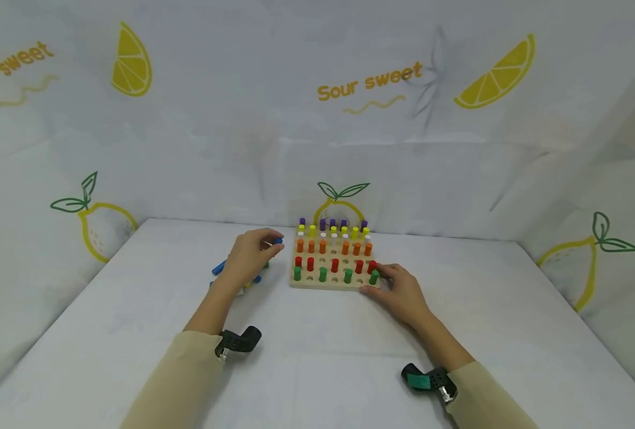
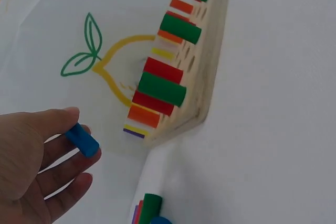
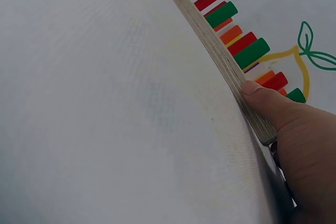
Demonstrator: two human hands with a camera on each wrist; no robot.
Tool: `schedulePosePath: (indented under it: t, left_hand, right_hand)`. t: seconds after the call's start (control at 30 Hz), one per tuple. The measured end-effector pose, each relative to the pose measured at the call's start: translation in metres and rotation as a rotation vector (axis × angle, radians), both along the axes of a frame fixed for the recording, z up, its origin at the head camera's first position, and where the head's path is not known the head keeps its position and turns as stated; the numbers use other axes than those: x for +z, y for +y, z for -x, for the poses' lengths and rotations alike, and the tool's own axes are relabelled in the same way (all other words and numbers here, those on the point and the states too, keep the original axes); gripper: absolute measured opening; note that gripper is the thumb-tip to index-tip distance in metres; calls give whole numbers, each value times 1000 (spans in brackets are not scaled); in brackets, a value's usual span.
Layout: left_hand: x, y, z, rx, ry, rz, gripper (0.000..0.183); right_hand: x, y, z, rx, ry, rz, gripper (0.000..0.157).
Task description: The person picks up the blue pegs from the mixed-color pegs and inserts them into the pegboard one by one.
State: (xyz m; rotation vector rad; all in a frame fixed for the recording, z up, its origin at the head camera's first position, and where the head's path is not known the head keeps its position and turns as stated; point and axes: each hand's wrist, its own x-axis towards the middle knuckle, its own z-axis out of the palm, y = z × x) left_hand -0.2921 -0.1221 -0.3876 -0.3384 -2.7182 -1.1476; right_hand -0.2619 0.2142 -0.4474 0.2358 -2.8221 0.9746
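Note:
My left hand (image 1: 246, 255) pinches a blue peg (image 2: 84, 141) between thumb and fingers, beside the left edge of a wooden pegboard (image 1: 317, 285). In the left wrist view the other fingers are spread loosely below the peg. The board carries rows of upright pegs: green in front, then red, orange, white, yellow and purple at the back, with some bare holes between them. At the front right corner, my right hand (image 1: 400, 292) grips the board. Its thumb (image 3: 254, 89) presses the front edge in the right wrist view; most of its fingers are hidden there.
Loose pegs lie in a pile left of the board, partly behind my left forearm; a blue peg (image 1: 218, 267) and a green peg (image 2: 151, 206) show among them. A white cloth (image 1: 317, 357) covers the table, and a lemon-printed backdrop (image 1: 232, 149) stands behind.

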Motion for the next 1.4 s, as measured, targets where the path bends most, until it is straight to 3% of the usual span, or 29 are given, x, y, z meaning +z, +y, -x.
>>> schedulePosePath:
  t: [0.27,0.43,0.63,0.9,1.2,1.4]
  left_hand:
    - [6,30,13,-20,-18,-139,30]
    - [4,34,16,-9,-23,-190,29]
    - [-5,26,17,31,-33,-155,31]
    - [-16,23,23,3,-52,-128,29]
    - [-26,28,28,-29,-104,-110,29]
    - [-29,31,30,-44,-95,-108,29]
  right_hand:
    - [-3,2,-2,0,-2,9,74]
    - [-3,-2,-1,1,-8,9,73]
    - [1,-6,5,37,18,21,72]
    - [5,13,9,73,-67,103,62]
    - [5,23,6,77,-46,124,54]
    - [4,26,5,59,-22,112,51]
